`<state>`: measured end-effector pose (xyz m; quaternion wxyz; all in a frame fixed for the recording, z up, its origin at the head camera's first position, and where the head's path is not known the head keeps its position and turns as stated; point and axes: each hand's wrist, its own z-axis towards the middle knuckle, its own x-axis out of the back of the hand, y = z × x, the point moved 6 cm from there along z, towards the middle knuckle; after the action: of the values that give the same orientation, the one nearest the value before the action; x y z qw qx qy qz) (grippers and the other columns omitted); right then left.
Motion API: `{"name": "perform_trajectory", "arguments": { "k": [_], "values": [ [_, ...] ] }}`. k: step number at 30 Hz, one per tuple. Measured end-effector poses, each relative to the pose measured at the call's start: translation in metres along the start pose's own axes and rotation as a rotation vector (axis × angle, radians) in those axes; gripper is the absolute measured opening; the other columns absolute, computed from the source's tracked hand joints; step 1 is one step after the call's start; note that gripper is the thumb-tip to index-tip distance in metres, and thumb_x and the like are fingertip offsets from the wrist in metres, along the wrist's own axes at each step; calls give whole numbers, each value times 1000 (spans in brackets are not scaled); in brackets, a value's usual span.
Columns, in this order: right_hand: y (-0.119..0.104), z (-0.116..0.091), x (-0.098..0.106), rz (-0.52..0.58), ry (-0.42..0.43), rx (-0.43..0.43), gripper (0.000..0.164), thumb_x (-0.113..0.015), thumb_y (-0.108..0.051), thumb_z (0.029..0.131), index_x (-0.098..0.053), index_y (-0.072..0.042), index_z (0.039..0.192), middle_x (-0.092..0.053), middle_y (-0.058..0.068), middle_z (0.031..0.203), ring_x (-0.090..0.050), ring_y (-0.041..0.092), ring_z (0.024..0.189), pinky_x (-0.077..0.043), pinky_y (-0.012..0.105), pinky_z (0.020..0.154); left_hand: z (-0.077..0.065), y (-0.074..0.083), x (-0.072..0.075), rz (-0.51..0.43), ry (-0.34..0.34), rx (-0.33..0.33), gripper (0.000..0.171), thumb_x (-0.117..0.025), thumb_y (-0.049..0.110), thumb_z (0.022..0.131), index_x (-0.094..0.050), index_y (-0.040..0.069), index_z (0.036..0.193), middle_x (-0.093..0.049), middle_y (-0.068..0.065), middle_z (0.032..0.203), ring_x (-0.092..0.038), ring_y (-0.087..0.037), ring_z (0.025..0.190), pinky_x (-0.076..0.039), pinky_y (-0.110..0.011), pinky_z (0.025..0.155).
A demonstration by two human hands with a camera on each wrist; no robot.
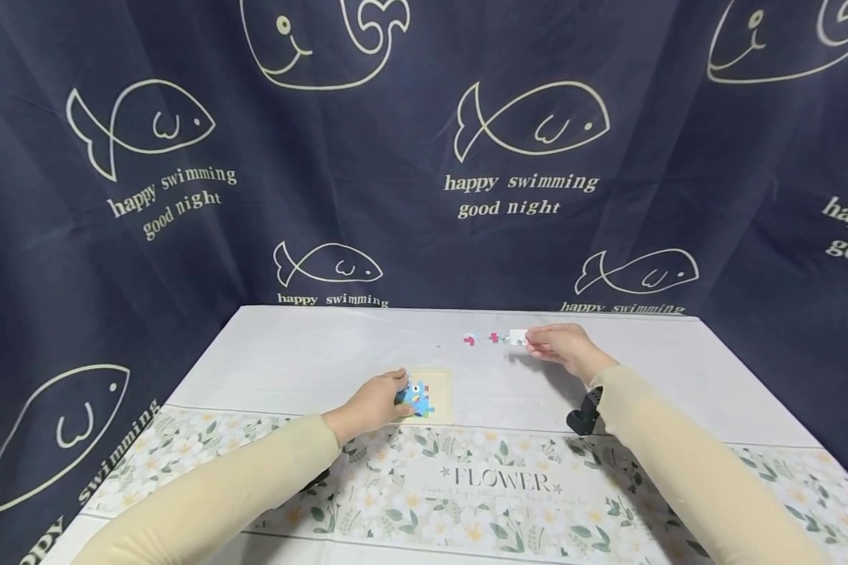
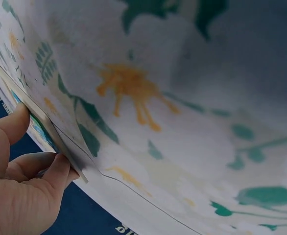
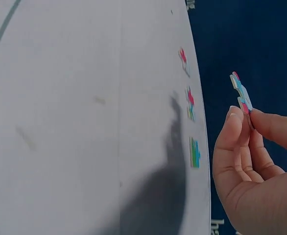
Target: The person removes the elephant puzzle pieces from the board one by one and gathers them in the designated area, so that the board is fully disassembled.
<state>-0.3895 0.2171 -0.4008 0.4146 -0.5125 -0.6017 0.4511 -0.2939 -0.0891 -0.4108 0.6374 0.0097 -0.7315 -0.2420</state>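
Observation:
A cream puzzle board [image 1: 441,399] lies on the table with joined blue jigsaw pieces [image 1: 418,399] in its left part, one bearing a cartoon eye. My left hand [image 1: 373,402] grips the board at its left side, its fingers partly covering the picture. In the left wrist view, bent fingers meet the edge of the board [image 2: 60,142]. Farther back on the right, my right hand [image 1: 567,345] pinches a jigsaw piece [image 3: 243,93] between thumb and fingers, raised off the table. This piece [image 1: 519,337] looks pale in the head view; pink and blue show in the right wrist view.
Loose jigsaw pieces lie near the table's back edge: one red and white [image 3: 183,59], one pink and green [image 3: 190,104], one green and blue [image 3: 195,152]. A flower-print band [image 1: 495,502] crosses the tablecloth's front. A dark fish-print curtain [image 1: 424,196] hangs behind.

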Motion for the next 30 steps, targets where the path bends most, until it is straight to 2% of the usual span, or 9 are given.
{"name": "perform_trajectory", "arguments": {
  "k": [6,12,19,24,30],
  "values": [
    [-1,0,20,45,25,2,30,-58,6,91,-55,16,120,-70,-2,69,-68,5,63,-59,17,66,0,0,-2,-12,-2,-3,64,-70,27,88,-47,-6,138,-40,-17,151,-38,-31,141,-35,-41,116],
    [0,5,34,44,43,7,40,-57,11,90,-46,21,127,-69,-2,70,-68,4,63,-59,16,68,-1,-2,-3,-23,-1,1,64,-70,27,89,-46,-5,139,-39,-17,152,-37,-30,141,-35,-41,116],
    [9,13,55,74,154,-33,28,-58,15,86,-60,14,114,-68,-2,64,-66,5,60,-60,19,65,0,-3,-6,-16,-11,2,65,-69,29,89,-46,-5,140,-38,-17,152,-37,-31,141,-35,-41,116],
    [19,23,67,47,232,-76,32,-59,14,86,-58,16,118,-67,-2,62,-66,6,58,-60,20,64,-2,-5,-8,-37,-15,9,65,-69,28,90,-45,-6,140,-37,-17,153,-37,-32,141,-35,-42,116],
    [24,29,73,29,270,-81,35,-59,12,88,-54,18,122,-67,-2,60,-66,5,55,-60,19,63,-2,-5,-7,-29,-11,8,65,-68,29,90,-44,-5,141,-37,-16,153,-36,-31,142,-35,-41,116]
  ]
}}
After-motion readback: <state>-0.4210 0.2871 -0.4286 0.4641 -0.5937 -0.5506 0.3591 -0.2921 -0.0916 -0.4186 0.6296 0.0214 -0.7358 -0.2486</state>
